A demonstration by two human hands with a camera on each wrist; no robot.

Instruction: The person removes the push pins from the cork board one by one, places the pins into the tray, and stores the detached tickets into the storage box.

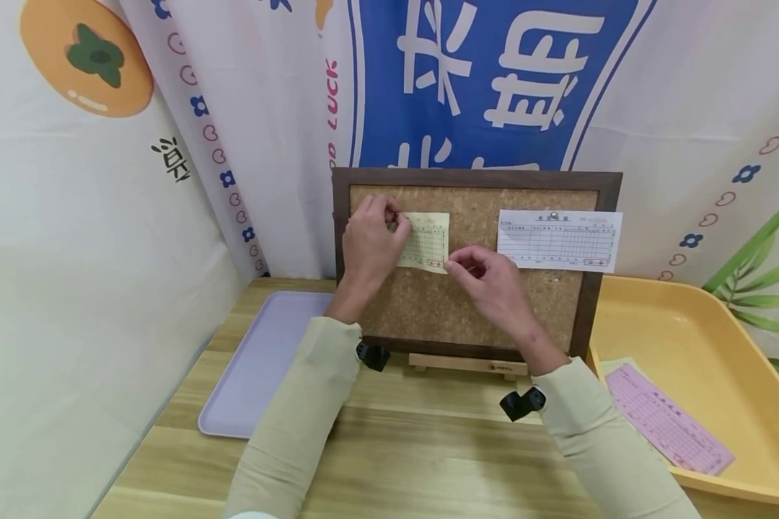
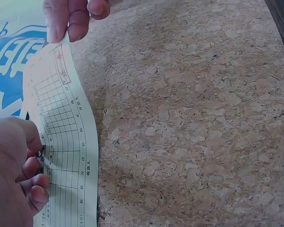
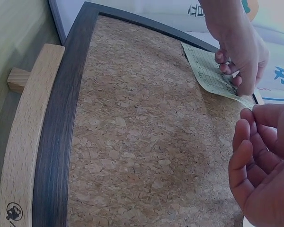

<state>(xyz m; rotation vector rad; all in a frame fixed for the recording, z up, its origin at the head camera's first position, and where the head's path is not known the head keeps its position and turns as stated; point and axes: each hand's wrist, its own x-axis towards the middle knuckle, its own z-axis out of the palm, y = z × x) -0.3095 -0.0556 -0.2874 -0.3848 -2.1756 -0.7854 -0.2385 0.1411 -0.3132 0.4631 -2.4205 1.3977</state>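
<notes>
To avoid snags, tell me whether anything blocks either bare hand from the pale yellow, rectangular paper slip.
Nothing visible does. The right hand pinches the lower right corner of the slip, and the left hand covers its left part in the head view.

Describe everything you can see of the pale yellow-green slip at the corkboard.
The slip looks like thin paper, printed with a dark ruled grid, small characters and a red boxed mark in its lower right corner. It stands roughly upright at the upper left part of the corkboard, its sheet bowed. The right hand pinches its lower right corner; the left hand covers its left part.
</notes>
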